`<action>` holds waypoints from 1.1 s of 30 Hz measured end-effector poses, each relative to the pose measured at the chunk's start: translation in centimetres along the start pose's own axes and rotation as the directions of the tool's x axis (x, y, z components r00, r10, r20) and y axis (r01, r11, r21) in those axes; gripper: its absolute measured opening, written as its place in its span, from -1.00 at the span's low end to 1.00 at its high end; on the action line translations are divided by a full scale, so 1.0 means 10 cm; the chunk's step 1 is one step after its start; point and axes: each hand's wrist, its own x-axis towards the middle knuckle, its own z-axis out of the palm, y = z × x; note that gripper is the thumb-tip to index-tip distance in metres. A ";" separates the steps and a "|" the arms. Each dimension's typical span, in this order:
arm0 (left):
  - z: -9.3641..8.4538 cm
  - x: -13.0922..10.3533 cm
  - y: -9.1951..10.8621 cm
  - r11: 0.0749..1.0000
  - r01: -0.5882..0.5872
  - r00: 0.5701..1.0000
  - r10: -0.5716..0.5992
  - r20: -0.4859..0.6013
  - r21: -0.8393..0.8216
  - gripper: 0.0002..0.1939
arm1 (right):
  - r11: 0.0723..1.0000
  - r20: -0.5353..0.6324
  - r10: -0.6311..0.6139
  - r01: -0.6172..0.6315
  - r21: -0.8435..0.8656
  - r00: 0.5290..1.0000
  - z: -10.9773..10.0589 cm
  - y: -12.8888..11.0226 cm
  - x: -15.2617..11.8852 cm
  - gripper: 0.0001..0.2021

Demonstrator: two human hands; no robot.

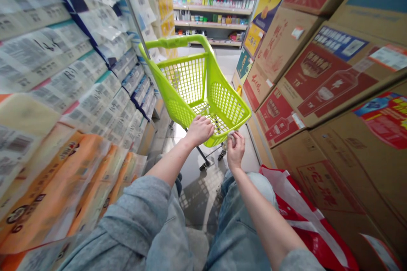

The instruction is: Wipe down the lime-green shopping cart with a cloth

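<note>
A small lime-green shopping cart (pixel 187 80) with lattice sides stands in the aisle right in front of my knees, and its basket holds nothing that I can see. My left hand (pixel 201 130) rests on the near rim of the basket with its fingers curled over the edge. At the near right corner of that rim, my right hand (pixel 235 146) has its thumb and fingers pinched together. A small whitish bit shows at these fingertips, too small to name.
Plastic-wrapped paper packs (pixel 41 46) are stacked along the left, with orange packs (pixel 60 186) close by. Printed cartons (pixel 333 80) wall the right side. A red and white bag (pixel 305 216) lies beside my right leg. Stocked shelves (pixel 213 6) cross the far end.
</note>
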 end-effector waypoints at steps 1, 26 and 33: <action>0.01 0.02 0.01 1.000 0.003 1.000 -0.003 0.001 -0.002 -0.57 | 1.000 -0.009 -0.002 0.002 -0.010 1.000 0.03 -0.04 -0.02 -0.70; -0.03 0.04 0.02 0.999 0.008 0.999 -0.009 0.035 0.040 -0.59 | 0.976 0.324 -0.198 0.156 0.153 0.925 -0.22 0.12 -0.04 -0.76; -0.02 0.05 0.04 0.999 0.027 0.999 -0.028 0.041 0.040 -0.59 | 0.963 0.257 -0.254 0.219 0.160 0.932 -0.07 0.00 -0.12 -0.74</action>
